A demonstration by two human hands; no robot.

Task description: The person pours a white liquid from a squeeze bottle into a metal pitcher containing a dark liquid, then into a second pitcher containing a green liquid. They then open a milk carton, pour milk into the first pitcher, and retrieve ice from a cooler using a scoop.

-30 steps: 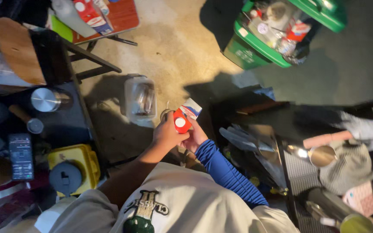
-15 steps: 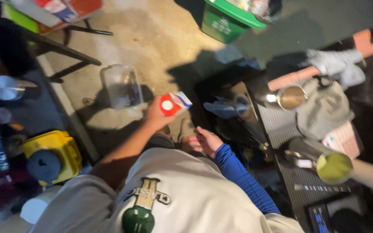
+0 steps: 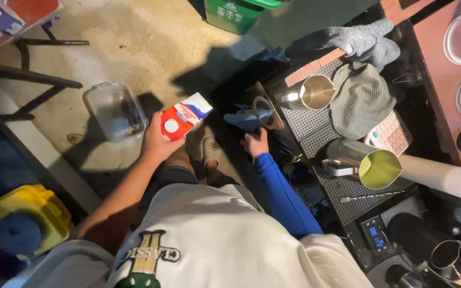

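My left hand (image 3: 157, 143) grips a red and white carton (image 3: 183, 117) with a white round cap, held out over the concrete floor. My right hand (image 3: 255, 144), on a blue-sleeved arm, reaches forward low beside the dark counter. Its fingers are apart and lie at the edge of a crumpled blue cloth (image 3: 246, 118); it holds nothing. My shoes show on the floor between the two arms.
A clear plastic tub (image 3: 113, 109) lies on the floor left of the carton. The counter at right carries a steel pitcher (image 3: 316, 92), a grey knitted cloth (image 3: 361, 98), a pink calculator (image 3: 390, 133) and a digital scale (image 3: 377, 234). Another person's white-sleeved arm (image 3: 444, 178) holds a pitcher of green liquid (image 3: 372, 165).
A second ago both hands were on the carton. My right hand has let go and moved right toward the blue cloth, while my left hand keeps the carton. The view has swung toward the counter.
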